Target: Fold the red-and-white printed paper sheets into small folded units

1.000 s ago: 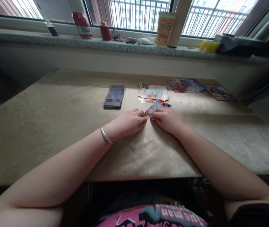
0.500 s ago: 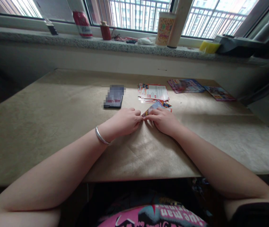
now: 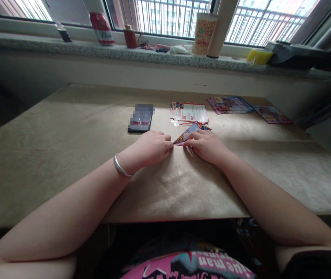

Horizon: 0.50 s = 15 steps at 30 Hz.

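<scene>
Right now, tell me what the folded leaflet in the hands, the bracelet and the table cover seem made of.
The folded leaflet: thin printed paper, seemingly glossy, sharply creased. The bracelet: probably polished silvery metal, bright highlights. The table cover: matte brown kraft-like paper, wrinkled, no shine.

Tabletop [image 3: 66, 155]: a tan, fibrous surface is seen, faintly creased at centre, with its near edge low in the frame. A dark phone [image 3: 140, 121] is laid flat just above centre; its screen is blurred. Just right of it, a small pile of red-and-white printed cards [image 3: 190, 113] is fanned loosely. At upper right a stack of colourful leaflets [image 3: 229, 104] is placed, with a single leaflet [image 3: 272, 114] set apart near the right edge. A folded colourful paper [image 3: 187, 135] is found at centre, just below the card pile.
</scene>
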### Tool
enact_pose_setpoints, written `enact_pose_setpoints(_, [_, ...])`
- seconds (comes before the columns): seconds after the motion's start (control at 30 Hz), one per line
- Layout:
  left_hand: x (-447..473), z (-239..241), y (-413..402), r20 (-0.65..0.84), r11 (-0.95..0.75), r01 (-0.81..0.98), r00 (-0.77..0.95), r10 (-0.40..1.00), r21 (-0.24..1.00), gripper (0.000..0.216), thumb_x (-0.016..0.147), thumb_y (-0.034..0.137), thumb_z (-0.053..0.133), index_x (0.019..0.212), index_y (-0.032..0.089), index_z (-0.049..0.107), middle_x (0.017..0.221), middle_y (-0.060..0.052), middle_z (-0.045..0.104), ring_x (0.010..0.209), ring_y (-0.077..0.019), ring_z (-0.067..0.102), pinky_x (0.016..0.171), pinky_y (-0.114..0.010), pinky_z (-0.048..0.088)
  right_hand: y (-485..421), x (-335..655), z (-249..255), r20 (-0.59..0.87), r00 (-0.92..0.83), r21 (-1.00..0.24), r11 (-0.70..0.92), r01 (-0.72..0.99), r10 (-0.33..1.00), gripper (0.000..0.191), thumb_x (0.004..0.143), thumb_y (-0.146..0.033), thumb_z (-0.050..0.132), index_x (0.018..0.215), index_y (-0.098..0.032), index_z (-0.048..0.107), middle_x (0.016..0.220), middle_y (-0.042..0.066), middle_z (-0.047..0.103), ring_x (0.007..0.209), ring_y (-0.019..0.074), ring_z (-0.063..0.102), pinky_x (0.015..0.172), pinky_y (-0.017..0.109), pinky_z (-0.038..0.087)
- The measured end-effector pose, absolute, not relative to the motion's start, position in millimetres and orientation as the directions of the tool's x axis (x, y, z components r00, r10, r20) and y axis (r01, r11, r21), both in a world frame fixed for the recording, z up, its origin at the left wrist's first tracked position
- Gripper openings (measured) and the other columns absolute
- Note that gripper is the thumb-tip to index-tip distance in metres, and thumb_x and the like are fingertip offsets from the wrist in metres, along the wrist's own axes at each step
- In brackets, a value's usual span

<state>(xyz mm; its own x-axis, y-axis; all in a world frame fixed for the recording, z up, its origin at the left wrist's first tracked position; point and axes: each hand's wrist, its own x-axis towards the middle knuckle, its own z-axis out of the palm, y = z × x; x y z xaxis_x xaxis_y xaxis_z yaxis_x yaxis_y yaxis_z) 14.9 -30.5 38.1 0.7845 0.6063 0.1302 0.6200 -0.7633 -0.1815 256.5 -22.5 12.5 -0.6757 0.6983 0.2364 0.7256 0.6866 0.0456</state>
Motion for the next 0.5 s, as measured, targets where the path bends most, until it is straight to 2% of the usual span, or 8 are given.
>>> enact_pose_setpoints(0.2, [12, 39, -28, 0.093, -0.758, 0.628, 0.777, 0.622, -0.177, 0.028, 0.091, 0.020, 0.049, 0.096, 0.019, 0.076, 0.092, -0.007, 0.071, 0.080, -0.0198, 0.065, 0.072, -0.033, 0.049, -20, 262, 13, 0.244, -0.678, 0.039, 0.691, 0.722, 0.694, 0.036, 0.090, -0.012, 0.049, 0.107, -0.032, 0.074, 0.109, 0.003, 0.070, 0.094, 0.0217, 0.057, 0.083, 0.036, 0.038])
enact_pose_setpoints(0.4, [11, 35, -26, 0.163, -0.793, 0.587, 0.809, 0.565, -0.163, 0.026, 0.090, 0.018, 0.051, 0.098, 0.019, 0.075, 0.108, -0.006, 0.071, 0.086, -0.0182, 0.065, 0.078, -0.031, 0.051, -19, 270, 18, 0.242, -0.666, 0.028, 0.681, 0.731, 0.705, 0.032, 0.088, -0.014, 0.051, 0.099, -0.030, 0.076, 0.102, 0.004, 0.071, 0.094, 0.0225, 0.057, 0.083, 0.036, 0.039])
enact_pose_setpoints(0.5, [11, 35, -25, 0.167, -0.801, 0.581, 0.812, 0.559, -0.146, 0.026, 0.090, 0.017, 0.050, 0.098, 0.017, 0.075, 0.108, -0.006, 0.072, 0.092, -0.0191, 0.065, 0.081, -0.031, 0.052, -18, 277, 20, 0.232, -0.661, 0.009, 0.678, 0.735, 0.714, 0.032, 0.086, -0.013, 0.052, 0.095, -0.030, 0.077, 0.099, 0.003, 0.072, 0.092, 0.0222, 0.058, 0.082, 0.035, 0.040])
